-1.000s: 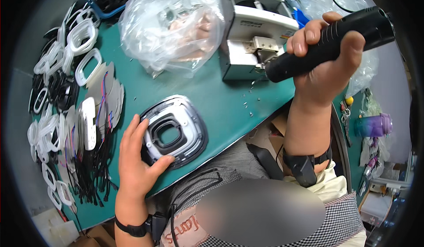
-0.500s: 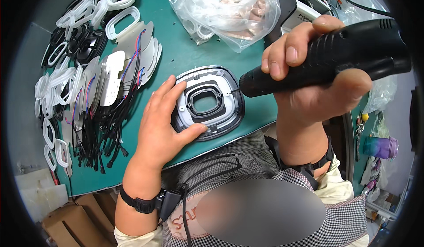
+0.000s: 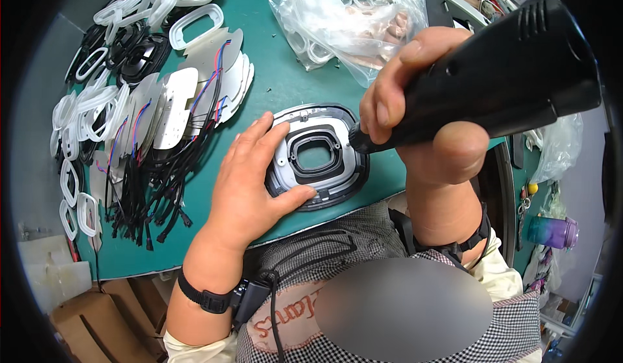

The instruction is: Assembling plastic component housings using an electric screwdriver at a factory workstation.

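Observation:
A rounded-square plastic housing lies on the green table. It has a black outer rim, a white inner ring and an opening in the middle. My left hand grips its left side, the thumb at the near edge and the fingers at the far edge. In my right hand is a black electric screwdriver, tilted so that its narrow end comes down at the housing's right side. The nose of the screwdriver covers the contact spot, so its bit and any screw there are hidden.
To the left lie stacked metal plates with bundled black cables, and several white oval rings. A clear plastic bag of white parts sits at the back. A purple-teal bottle stands at far right.
The screwdriver tilts more steeply, and its nose now overlaps the housing's right side. The whole scene has shifted slightly in view. My left hand keeps its grip on the housing.

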Demonstrator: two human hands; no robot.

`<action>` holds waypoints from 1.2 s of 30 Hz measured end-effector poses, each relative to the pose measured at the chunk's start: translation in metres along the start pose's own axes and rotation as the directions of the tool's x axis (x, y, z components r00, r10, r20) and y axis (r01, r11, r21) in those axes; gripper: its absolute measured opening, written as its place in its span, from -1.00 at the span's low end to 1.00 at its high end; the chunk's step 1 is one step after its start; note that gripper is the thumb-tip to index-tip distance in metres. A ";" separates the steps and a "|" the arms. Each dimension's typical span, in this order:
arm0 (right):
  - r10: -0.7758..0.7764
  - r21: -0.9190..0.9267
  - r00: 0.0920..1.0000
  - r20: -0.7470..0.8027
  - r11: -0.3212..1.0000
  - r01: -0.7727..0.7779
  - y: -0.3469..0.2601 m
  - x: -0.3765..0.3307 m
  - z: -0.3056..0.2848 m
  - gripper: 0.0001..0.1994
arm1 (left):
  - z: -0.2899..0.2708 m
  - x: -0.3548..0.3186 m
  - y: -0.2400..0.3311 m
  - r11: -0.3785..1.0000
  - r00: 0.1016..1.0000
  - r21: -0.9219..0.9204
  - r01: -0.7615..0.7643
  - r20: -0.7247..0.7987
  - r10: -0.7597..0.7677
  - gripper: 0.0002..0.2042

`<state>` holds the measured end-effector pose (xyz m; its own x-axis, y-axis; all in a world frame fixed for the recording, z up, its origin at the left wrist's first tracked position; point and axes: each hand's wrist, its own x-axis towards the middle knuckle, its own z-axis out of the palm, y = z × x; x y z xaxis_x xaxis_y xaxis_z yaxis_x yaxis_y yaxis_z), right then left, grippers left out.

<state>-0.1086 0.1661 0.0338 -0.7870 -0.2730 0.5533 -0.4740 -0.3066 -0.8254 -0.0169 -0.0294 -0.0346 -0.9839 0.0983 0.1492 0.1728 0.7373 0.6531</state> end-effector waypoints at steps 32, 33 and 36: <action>-0.170 -0.243 0.880 -0.444 0.968 0.064 -0.044 0.006 -0.122 -0.47 | 0.004 0.000 0.004 0.999 0.999 0.021 -0.027 -0.021 0.027 -0.12; -0.153 -0.202 0.888 -0.434 0.977 0.069 -0.044 0.003 -0.121 -0.47 | 0.004 0.000 0.004 0.999 0.999 0.025 -0.029 -0.017 0.030 -0.12; -0.150 -0.100 0.886 -0.439 0.988 0.117 -0.047 -0.001 -0.116 -0.46 | 0.006 0.000 0.004 0.999 1.000 0.028 -0.018 -0.013 0.019 -0.13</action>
<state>-0.1313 0.2868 0.0594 -0.7996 0.2047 0.5646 -0.6003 -0.2438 -0.7617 -0.0165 -0.0220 -0.0364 -0.9798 0.1032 0.1713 0.1894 0.7540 0.6290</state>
